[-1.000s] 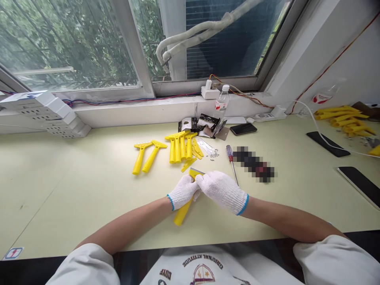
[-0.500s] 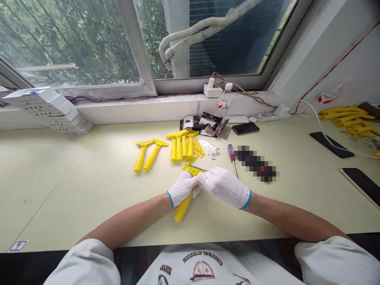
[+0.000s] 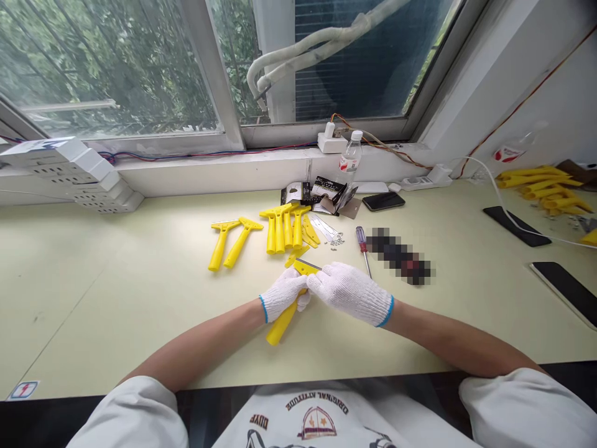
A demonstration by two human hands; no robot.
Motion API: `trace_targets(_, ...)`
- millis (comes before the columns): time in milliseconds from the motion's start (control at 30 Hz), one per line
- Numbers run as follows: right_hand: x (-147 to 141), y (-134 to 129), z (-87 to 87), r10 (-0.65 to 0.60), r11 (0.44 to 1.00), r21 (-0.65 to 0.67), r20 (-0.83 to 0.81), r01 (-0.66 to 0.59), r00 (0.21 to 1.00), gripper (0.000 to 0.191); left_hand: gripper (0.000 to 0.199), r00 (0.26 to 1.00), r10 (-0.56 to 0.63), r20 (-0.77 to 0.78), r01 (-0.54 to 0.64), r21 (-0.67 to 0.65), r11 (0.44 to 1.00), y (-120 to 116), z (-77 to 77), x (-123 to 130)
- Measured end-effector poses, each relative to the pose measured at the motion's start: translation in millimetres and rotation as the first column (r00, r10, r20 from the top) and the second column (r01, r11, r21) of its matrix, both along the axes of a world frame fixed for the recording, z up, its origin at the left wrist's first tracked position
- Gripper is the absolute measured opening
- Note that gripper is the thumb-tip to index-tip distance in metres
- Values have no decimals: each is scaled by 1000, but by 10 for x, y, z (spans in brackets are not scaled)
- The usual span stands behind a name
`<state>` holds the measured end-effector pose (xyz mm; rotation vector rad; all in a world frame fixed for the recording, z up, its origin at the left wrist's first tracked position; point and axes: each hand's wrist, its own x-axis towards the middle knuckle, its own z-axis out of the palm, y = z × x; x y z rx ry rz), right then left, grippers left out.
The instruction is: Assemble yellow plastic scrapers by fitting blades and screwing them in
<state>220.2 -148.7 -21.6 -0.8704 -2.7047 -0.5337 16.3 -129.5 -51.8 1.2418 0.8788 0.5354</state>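
Observation:
Both my hands wear white knit gloves with blue cuffs. My left hand [image 3: 282, 296] is closed around the neck of a yellow scraper [image 3: 281, 325], whose handle slants down toward the front edge. A grey metal blade [image 3: 310, 264] lies along its head. With fingers bent together, my right hand [image 3: 351, 292] grips the scraper's head from the right; its fingertips are partly hidden, so a small part there could not be seen. Just beyond the hands are a loose yellow plate [image 3: 298, 255], spare blades [image 3: 323, 228] and small screws [image 3: 336, 241]. A screwdriver [image 3: 361, 239] lies right of them.
Two yellow scrapers [image 3: 232, 242] lie at left, with several yellow scraper handles [image 3: 279, 233] near the middle. Behind sit black packets [image 3: 326, 190], a bottle [image 3: 351, 155] and a phone [image 3: 384, 200]. More yellow parts [image 3: 550, 186] are at far right. White boxes [image 3: 88, 177] stand left.
The scraper's handle end has swung slightly left as my hands turn it a little. Both hands keep their grip, and the parts on the table stay where they were.

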Motion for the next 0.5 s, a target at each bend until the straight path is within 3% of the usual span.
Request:
trace_targets(267, -39, -36, 143, -110, 972, -195, 117, 131, 987, 19, 27, 1000, -6, 10, 6, 5, 1000, -17, -20, 36)
trace_targets(500, 8, 89, 186, -113, 862, -487, 82, 139, 990, 17, 15, 999, -25, -29, 25, -23, 999, -16, -105, 63)
